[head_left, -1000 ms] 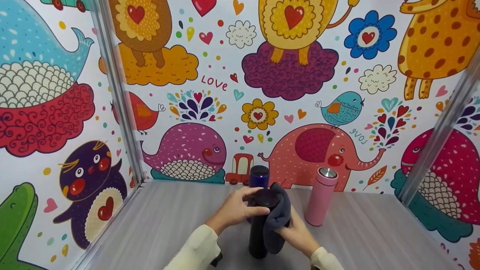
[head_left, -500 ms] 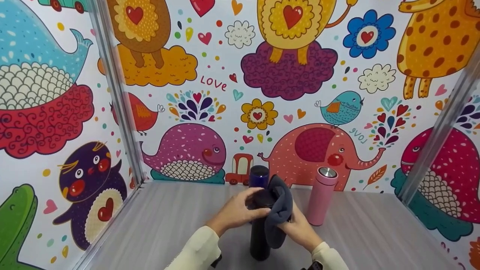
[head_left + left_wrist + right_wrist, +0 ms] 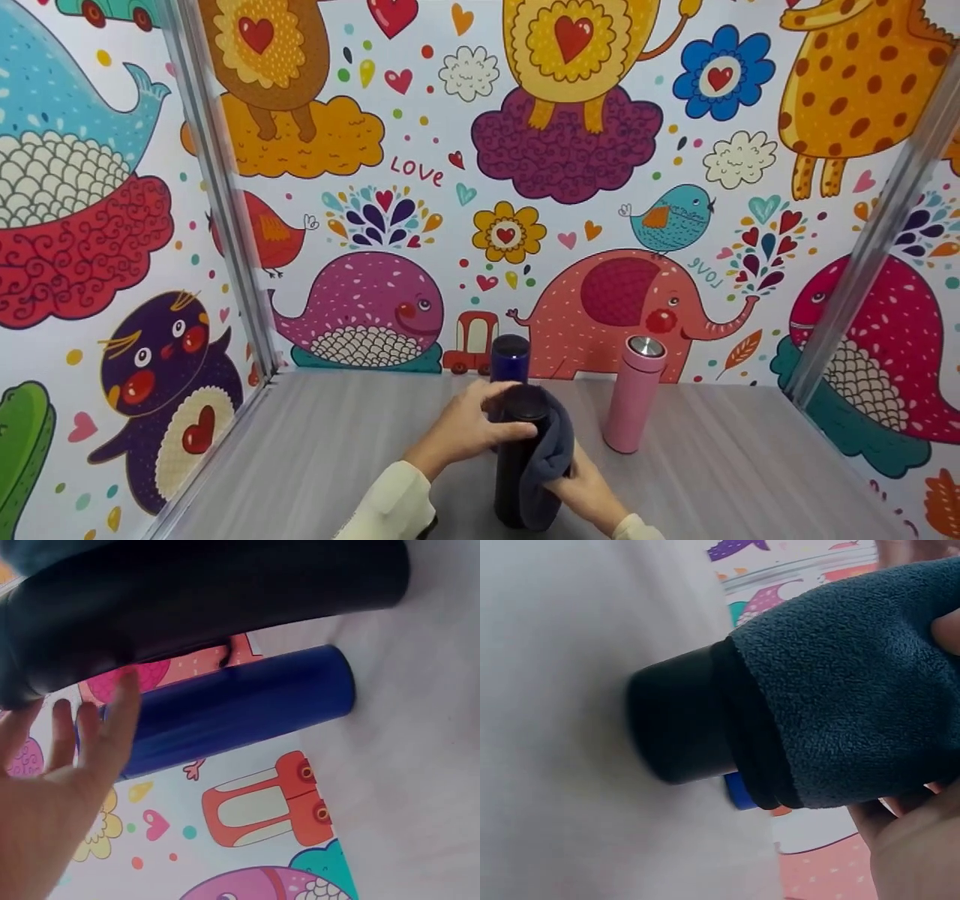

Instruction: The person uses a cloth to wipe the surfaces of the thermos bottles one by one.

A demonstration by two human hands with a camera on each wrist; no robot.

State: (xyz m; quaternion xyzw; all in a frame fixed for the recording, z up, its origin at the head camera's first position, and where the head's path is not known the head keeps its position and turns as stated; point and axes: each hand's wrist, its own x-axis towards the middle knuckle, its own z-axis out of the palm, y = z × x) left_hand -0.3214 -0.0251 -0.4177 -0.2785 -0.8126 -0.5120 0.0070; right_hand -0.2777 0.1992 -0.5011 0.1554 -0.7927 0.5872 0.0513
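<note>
A black thermos bottle (image 3: 511, 472) stands upright on the table in the head view. My left hand (image 3: 461, 427) holds it around the top, thumb across the near side. Against its right side lies a dark grey cloth (image 3: 551, 450), which my right hand (image 3: 589, 487) holds wrapped partly round the bottle. In the right wrist view the fuzzy cloth (image 3: 855, 682) covers most of the bottle, leaving the black lower end (image 3: 679, 716) bare. The left wrist view shows the black bottle (image 3: 225, 592) beside my left hand (image 3: 67, 795); those fingertips are partly hidden behind it.
Just behind the black bottle stands a blue bottle (image 3: 510, 361), partly hidden by my left hand. A pink bottle (image 3: 634, 394) with a silver lid stands to the right. Patterned wall panels (image 3: 405, 300) with metal corner posts (image 3: 225, 195) enclose the grey table (image 3: 337, 435).
The cloth and my right hand moved slightly up the bottle, then down towards its base. My left hand stays at the bottle's top. The head view has shifted a little.
</note>
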